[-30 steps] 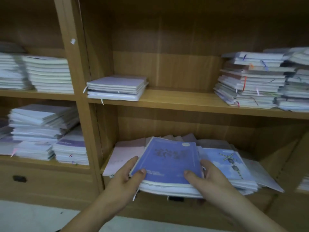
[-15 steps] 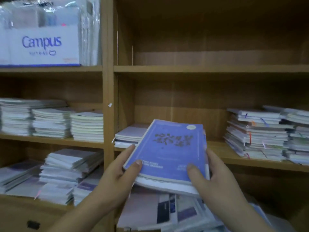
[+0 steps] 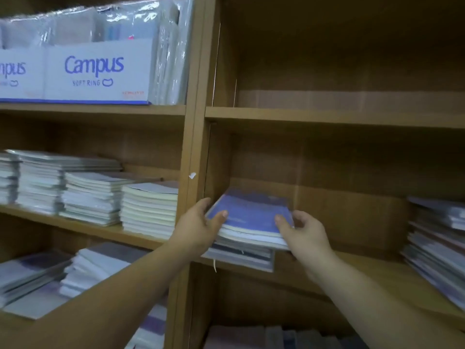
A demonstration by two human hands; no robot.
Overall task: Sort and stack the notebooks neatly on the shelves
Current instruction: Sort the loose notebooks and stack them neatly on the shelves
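Biggest thing here is the tall brown wooden bookcase (image 3: 196,122), and the action is in its middle-right compartment, straight ahead of the grip. Well off to the grip's right leans a messy pile of mixed notebooks (image 3: 437,248). To its left, past the upright, sit tidy cream and white paper stacks (image 3: 148,210), with white cardboard Campus boxes (image 3: 95,74) above those.

The task's thing is a thick blue-covered notebook bundle (image 3: 251,217), lying flat at the left end of that compartment, close by the upright. It's on, or a hair above, a low flat stack of pale notebooks (image 3: 241,255) already on the shelf board (image 3: 352,268) (can't tell if the weight has landed). Its long axis runs front to back. The far short edge points into the shelf, skewed a bit left, and the near edge pokes out past the stack below.

Both hands are clamped on it. The left hand (image 3: 196,227) has the near-left corner, thumb on the cover. The right hand (image 3: 307,233) has the near-right corner, thumb on top and the rest curled round the edge. Neither is really nearer, since the bundle lies between them, just beyond the thumbs.

My guess is it needs a push straight back plus a small twist to square it with the stack underneath. The risk is the lower notebooks sliding along with it.
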